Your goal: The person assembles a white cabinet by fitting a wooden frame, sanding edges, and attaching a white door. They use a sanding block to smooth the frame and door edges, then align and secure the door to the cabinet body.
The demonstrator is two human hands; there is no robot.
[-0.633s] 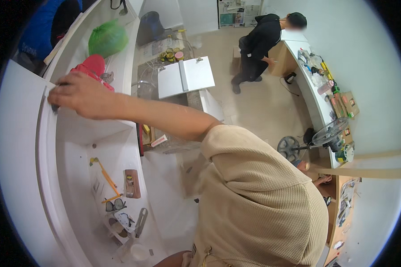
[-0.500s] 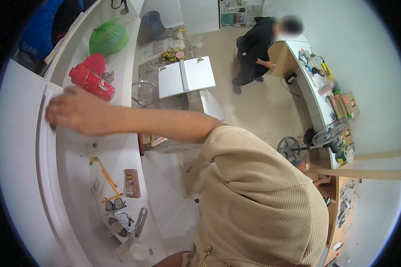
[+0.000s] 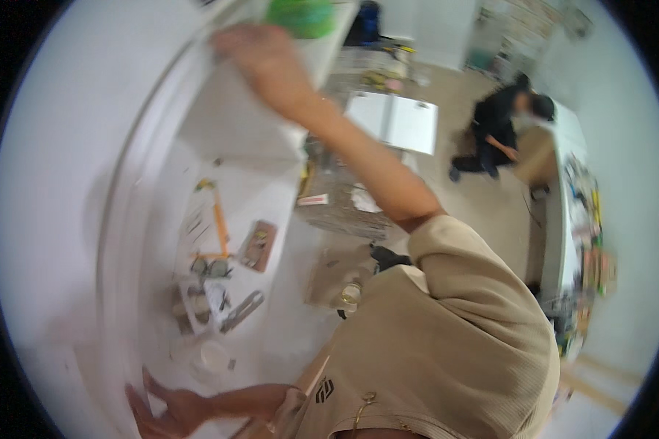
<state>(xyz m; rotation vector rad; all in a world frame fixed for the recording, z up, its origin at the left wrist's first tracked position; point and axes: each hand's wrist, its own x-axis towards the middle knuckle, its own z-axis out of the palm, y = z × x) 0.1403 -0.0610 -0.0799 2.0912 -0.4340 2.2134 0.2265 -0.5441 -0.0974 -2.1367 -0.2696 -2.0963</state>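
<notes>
The person leans over a long white counter that curves along the white wall, one arm stretched far up along it and the other down by the near edge. The right hand reaches to the top of the view and lies on a white shelf-like board, just beside a round green object at its far end; the picture is blurred there, so I cannot tell whether the fingers are flat, curled or gripping. The left hand rests low on the counter with its fingers spread wide, palm down, holding nothing. Between the two hands the counter is littered: an orange-handled tool lies lengthwise, a small brown block sits just beside it, a pair of glasses lies below that, and a grey metal tool and a small clear round lid lie nearer the left hand. Past the counter, an open white binder rests on a cluttered stand. The floor is beige. Well apart, across the room, another person in dark clothes crouches by a cardboard box at a white table crowded with small colourful things.
</notes>
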